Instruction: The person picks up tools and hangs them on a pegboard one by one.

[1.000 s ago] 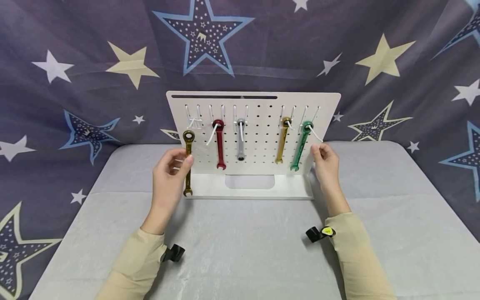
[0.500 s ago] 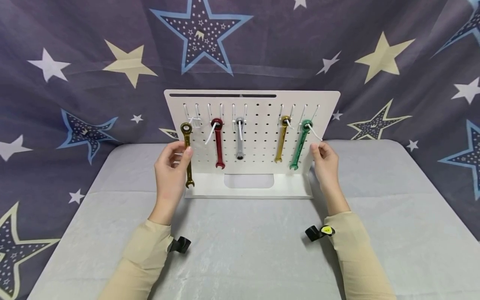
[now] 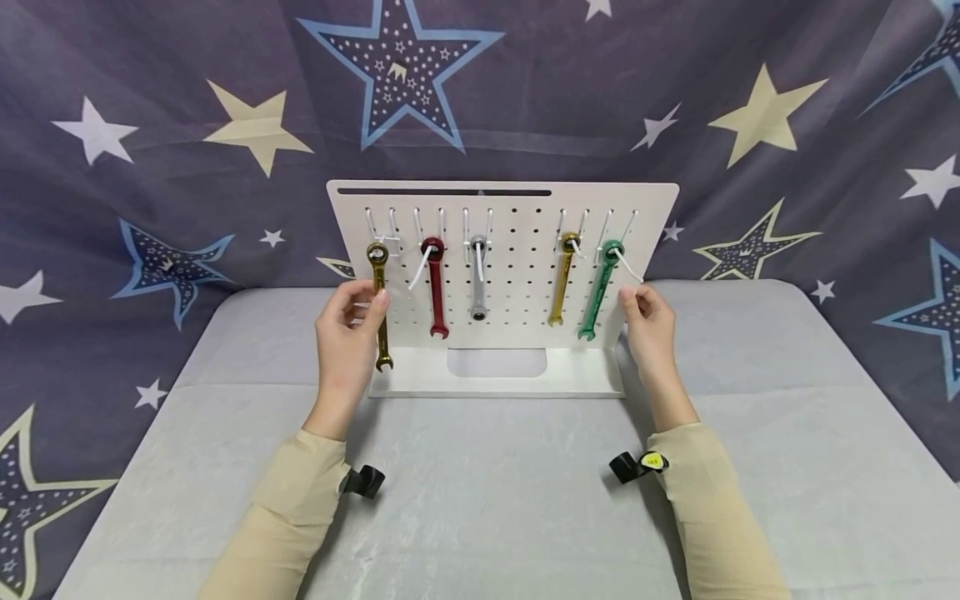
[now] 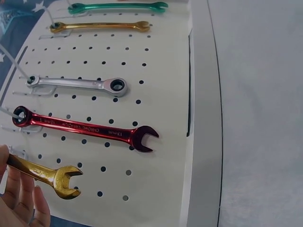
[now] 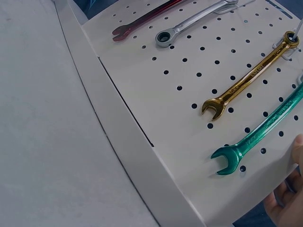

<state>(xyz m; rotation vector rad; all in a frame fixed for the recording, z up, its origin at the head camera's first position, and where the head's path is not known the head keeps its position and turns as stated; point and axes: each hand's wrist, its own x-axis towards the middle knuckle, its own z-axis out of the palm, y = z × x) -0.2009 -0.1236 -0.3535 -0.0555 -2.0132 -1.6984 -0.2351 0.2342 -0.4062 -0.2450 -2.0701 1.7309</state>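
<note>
My left hand [image 3: 347,354] pinches a dark gold combination wrench [image 3: 383,333] between thumb and fingers, upright at the left of the white pegboard [image 3: 611,197]. The wrench's ring end overlaps the leftmost hook [image 3: 387,241]; whether the hook passes through the ring I cannot tell. In the left wrist view its open-ended jaw points toward the board's base. My right hand [image 3: 654,343] grips the pegboard's right edge, thumb in front and fingers behind, beside the green wrench [image 5: 262,130].
Hanging from white hooks are a red wrench [image 3: 437,292], a silver wrench [image 3: 479,287] with its ring end down, and a second gold wrench [image 3: 561,287]. The board's base [image 3: 495,386] stands on a grey cloth-covered table [image 3: 480,483]. A star-patterned curtain [image 3: 570,100] hangs behind.
My left hand has lifted the dark gold wrench, then shifted it slightly right until its ring end overlaps the leftmost hook. My right hand stays on the board's edge.
</note>
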